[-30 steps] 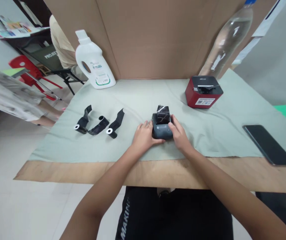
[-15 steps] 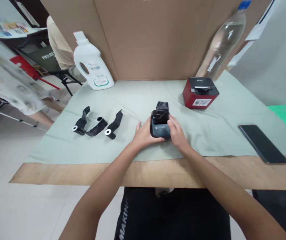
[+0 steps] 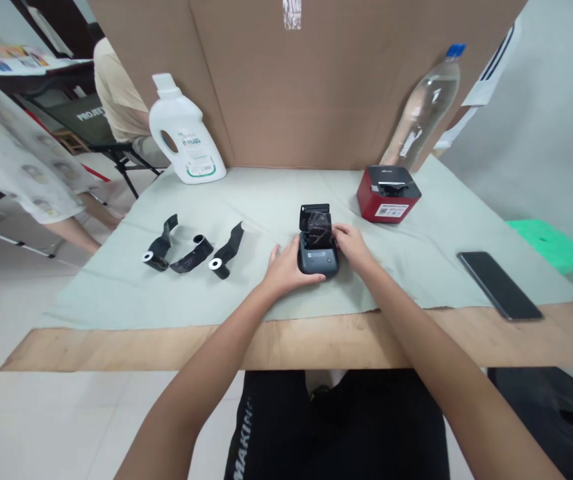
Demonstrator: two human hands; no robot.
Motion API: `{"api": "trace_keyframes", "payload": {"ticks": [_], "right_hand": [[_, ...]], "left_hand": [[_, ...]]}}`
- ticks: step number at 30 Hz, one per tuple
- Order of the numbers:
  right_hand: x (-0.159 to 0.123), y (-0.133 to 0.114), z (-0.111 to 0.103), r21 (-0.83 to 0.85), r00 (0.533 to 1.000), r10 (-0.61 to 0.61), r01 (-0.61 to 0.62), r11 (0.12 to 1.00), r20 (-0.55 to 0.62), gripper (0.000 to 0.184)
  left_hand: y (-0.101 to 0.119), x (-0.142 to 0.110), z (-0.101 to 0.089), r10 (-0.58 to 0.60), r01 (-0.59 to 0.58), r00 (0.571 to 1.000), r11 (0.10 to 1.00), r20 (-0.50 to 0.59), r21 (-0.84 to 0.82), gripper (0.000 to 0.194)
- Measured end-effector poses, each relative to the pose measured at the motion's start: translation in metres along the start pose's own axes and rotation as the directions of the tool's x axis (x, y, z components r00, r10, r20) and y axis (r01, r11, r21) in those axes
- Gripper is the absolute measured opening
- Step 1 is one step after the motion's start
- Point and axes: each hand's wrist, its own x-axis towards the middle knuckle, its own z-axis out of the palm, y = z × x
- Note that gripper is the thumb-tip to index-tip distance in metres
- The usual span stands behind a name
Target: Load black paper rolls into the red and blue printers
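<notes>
A small dark grey printer (image 3: 317, 256) with its lid up sits on the pale green cloth (image 3: 276, 200) in the middle of the table. A shiny black roll (image 3: 319, 230) shows in its open bay. My left hand (image 3: 286, 269) grips the printer's left side, thumb along its front edge. My right hand (image 3: 350, 243) is closed on its right side, fingertips at the roll. Left of the printer lie three black ribbon rolls (image 3: 193, 250) with loose tails.
A red and black box-shaped device (image 3: 387, 194) stands behind on the right, with a clear bottle (image 3: 423, 113) beyond it. A white jug (image 3: 185, 137) stands at the back left, a phone (image 3: 498, 294) at the right. Cardboard walls the back. Another person stands at the left (image 3: 31, 180).
My right hand has slid up the printer's side towards the open bay. The left hand stays on the printer. The view has pulled back a little.
</notes>
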Motion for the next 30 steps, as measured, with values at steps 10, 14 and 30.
{"api": "trace_keyframes", "payload": {"ticks": [10, 14, 30], "right_hand": [[0.004, -0.05, -0.037, -0.211, 0.927, 0.064, 0.017, 0.977, 0.37, 0.027], [0.013, -0.058, -0.037, -0.463, 0.957, 0.08, 0.061, 0.884, 0.28, 0.024], [0.032, -0.097, -0.04, -0.488, 0.92, 0.071, 0.138, 0.862, 0.386, 0.023]], "left_hand": [[0.001, 0.002, -0.003, -0.001, 0.002, 1.0, 1.0, 0.018, -0.014, 0.121], [-0.001, 0.002, -0.003, 0.012, -0.012, 1.0, 1.0, 0.008, -0.006, 0.113], [-0.003, 0.002, -0.003, 0.034, -0.035, 0.999, 0.999, -0.024, -0.02, 0.116]]}}
